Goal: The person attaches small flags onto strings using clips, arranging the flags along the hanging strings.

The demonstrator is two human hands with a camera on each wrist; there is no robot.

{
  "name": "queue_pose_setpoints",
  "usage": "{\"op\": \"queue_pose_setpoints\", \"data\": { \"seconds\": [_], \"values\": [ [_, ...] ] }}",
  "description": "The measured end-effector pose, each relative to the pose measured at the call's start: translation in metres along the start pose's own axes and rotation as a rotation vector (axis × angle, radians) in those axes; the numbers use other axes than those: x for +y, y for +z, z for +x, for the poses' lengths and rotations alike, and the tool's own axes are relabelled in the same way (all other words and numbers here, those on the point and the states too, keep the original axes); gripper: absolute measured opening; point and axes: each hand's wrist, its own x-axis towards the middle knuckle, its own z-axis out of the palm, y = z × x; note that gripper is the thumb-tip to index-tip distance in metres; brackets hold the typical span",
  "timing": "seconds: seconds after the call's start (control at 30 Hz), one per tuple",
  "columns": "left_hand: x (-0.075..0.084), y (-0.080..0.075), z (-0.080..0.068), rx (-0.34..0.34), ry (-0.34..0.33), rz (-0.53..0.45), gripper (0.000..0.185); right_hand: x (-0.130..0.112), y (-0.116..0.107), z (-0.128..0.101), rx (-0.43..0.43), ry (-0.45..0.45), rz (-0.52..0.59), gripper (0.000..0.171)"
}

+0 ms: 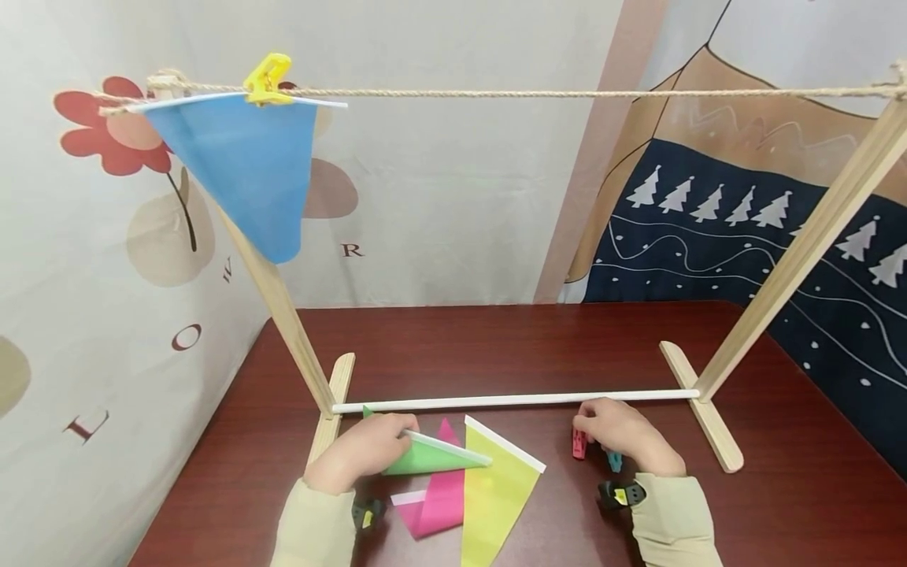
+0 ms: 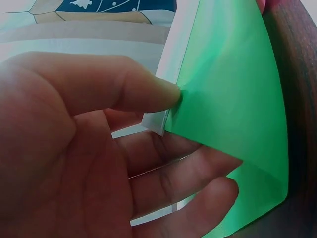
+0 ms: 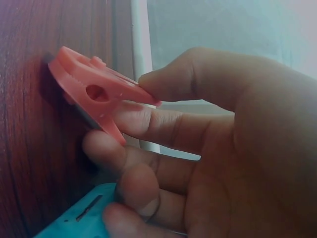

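My left hand (image 1: pixel 372 445) pinches a green pennant (image 2: pixel 228 74) by the end of its white-edged top, thumb on one face and fingers behind. In the head view the green pennant lies over a pink pennant (image 1: pixel 442 504) and beside a yellow pennant (image 1: pixel 499 488) with a white edge. My right hand (image 1: pixel 623 429) holds a red clothespin (image 3: pixel 94 89) by its handles between thumb and forefinger, low over the table. Under the curled lower fingers is a blue clothespin (image 3: pixel 79 218), partly hidden by the hand in the head view.
A wooden frame with posts (image 1: pixel 279 315) and a white crossbar (image 1: pixel 517 400) stands on the table (image 1: pixel 453 346). A twine rope (image 1: pixel 496 94) runs between the post tops. On its left end hangs a blue pennant (image 1: pixel 241 165), held by a yellow clothespin (image 1: pixel 268 80).
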Motion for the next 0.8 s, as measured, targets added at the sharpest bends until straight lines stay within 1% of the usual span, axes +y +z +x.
{"op": "queue_pose_setpoints", "data": {
  "seconds": [0.13,0.27,0.4,0.6,0.8],
  "values": [
    [0.0022,0.0023,-0.0001,-0.017,0.008,-0.017,0.011,0.0003,0.0002,0.0003,-0.005,0.007,-0.008,0.018],
    [0.0045,0.0004,-0.001,-0.017,0.005,-0.043,0.012,0.0015,0.0011,0.0021,-0.008,0.01,-0.001,0.018],
    [0.0028,-0.0024,-0.0016,0.008,0.012,-0.034,0.012,0.0027,0.0019,0.0041,-0.01,0.015,0.005,0.017],
    [-0.0001,-0.0041,-0.0008,0.055,0.069,-0.009,0.013,0.0035,0.0014,0.0026,-0.008,-0.01,0.025,0.017],
    [-0.0024,-0.0032,0.0021,0.1,0.075,0.011,0.011,0.0047,-0.0016,0.0022,0.012,-0.049,0.011,0.019]
  ]
}}
